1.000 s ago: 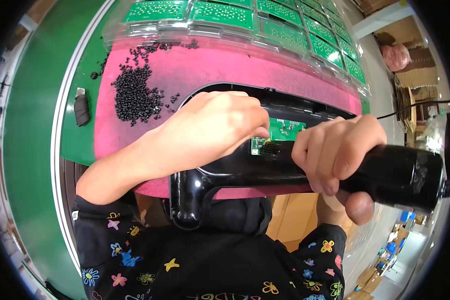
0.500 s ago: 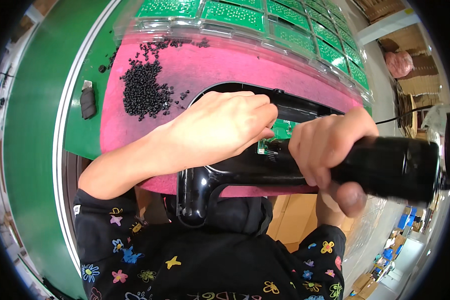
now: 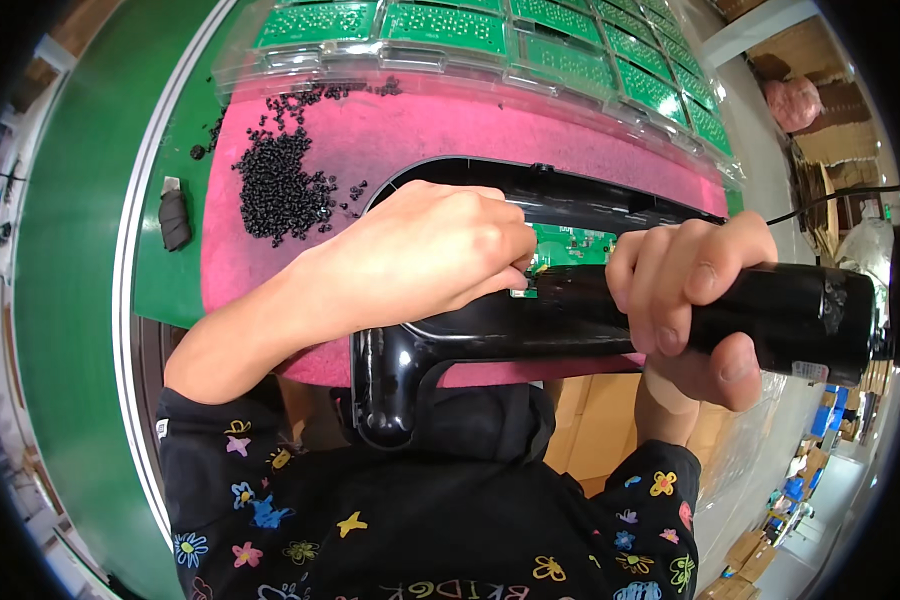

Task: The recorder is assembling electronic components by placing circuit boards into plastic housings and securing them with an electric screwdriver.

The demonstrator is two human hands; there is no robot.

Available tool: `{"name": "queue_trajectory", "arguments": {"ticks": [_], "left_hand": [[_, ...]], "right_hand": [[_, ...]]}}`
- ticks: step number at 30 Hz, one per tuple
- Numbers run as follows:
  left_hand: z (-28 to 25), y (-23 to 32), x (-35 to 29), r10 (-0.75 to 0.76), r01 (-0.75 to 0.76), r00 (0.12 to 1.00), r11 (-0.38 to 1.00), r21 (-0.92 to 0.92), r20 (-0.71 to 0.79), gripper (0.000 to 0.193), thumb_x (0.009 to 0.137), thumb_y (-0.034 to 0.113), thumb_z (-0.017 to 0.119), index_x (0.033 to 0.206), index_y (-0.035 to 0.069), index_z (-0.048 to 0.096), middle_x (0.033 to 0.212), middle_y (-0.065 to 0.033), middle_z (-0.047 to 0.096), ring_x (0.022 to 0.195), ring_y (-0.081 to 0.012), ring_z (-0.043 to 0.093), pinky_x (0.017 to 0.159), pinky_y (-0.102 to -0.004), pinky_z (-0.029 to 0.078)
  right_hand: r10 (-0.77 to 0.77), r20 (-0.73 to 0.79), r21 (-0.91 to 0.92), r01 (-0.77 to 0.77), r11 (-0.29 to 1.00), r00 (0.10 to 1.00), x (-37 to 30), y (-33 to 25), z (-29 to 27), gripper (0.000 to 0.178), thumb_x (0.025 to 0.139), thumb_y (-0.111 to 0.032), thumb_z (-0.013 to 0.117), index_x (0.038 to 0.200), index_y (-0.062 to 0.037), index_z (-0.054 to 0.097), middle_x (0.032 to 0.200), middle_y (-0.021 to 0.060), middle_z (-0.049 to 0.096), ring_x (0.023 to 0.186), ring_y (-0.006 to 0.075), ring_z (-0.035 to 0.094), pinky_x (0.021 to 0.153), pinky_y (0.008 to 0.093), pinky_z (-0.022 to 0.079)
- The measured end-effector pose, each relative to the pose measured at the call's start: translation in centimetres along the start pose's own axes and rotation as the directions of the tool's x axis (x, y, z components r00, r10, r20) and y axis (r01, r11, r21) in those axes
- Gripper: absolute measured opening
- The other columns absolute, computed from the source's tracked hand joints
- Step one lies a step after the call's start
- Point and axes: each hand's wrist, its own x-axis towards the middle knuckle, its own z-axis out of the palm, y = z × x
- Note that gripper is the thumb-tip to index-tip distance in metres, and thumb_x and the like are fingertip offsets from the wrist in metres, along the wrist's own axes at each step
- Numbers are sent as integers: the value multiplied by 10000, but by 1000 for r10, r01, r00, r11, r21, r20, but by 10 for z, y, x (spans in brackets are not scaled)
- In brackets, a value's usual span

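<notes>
A black plastic housing [image 3: 540, 335] with a curved rim and a stubby arm lies on a pink mat, with a green circuit board [image 3: 575, 245] inside it. My right hand [image 3: 685, 290] wraps round a thick black electric screwdriver [image 3: 800, 318], held almost level. Its narrower end points left, over the board. My left hand [image 3: 440, 250] reaches across the housing, fingers pinched together close to the screwdriver's front end. Whatever those fingertips hold is hidden, and so is the point where the tip meets the board.
A heap of small black screws [image 3: 280, 185] lies on the pink mat [image 3: 470, 115]. Clear plastic trays [image 3: 560, 80] of green circuit boards span the far side. A small dark grey wrapped object [image 3: 174, 218] rests on the green table [image 3: 155, 275] at left. A cable [image 3: 830, 197] trails at right.
My left hand has shifted slightly left. The right hand has moved a little right with the screwdriver, and more of the green board shows between the hands.
</notes>
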Motion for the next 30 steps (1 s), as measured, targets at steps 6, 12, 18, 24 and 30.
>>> {"name": "queue_trajectory", "arguments": {"ticks": [6, 12, 18, 24, 30], "left_hand": [[-1, 1, 4, 14, -15, 999, 999, -30, -36, 187, 778, 138, 733, 853, 14, 616, 778, -88, 616, 765, -295, 607, 663, -395, 500], [0, 1, 7, 110, -139, 969, 983, -118, -222, 213, 751, 74, 759, 859, -10, 597, 797, -119, 623, 717, -294, 605, 638, -369, 500], [-6, 12, 11, 0, -29, 993, 971, -236, -121, 289, 741, 126, 784, 936, -10, 621, 868, -92, 644, 760, -249, 628, 664, -345, 512], [1, 7, 7, 24, -24, 1000, 1000, 21, 2, 320, 712, 126, 784, 964, 29, 612, 920, -76, 628, 824, -275, 618, 696, -362, 531], [1, 5, 8, 6, -7, 1000, 999, 39, 22, 312, 711, 104, 777, 963, 26, 610, 924, -74, 618, 829, -272, 610, 686, -362, 526]], "right_hand": [[-265, -103, 189, 280, 941, 959, 3, -16, -4, 324, 806, -293, 701, 988, -103, 512, 674, -60, 554, 564, 63, 518, 647, 241, 407], [-294, -143, 280, 323, 904, 945, 3, -17, -4, 286, 788, -253, 691, 963, -104, 520, 661, -52, 554, 567, 71, 528, 668, 248, 421], [-232, -154, 192, 260, 946, 960, -8, -33, -16, 310, 804, -272, 675, 976, -100, 483, 673, -52, 555, 553, 74, 520, 651, 252, 409], [-63, -123, -181, 40, 983, 990, -22, -40, -46, 334, 827, -313, 639, 1013, -79, 491, 677, -33, 510, 534, 77, 459, 569, 256, 360], [-42, -144, -155, 20, 988, 989, -25, -27, -56, 330, 829, -328, 629, 997, -76, 498, 665, -27, 499, 529, 83, 445, 565, 259, 342]]}}
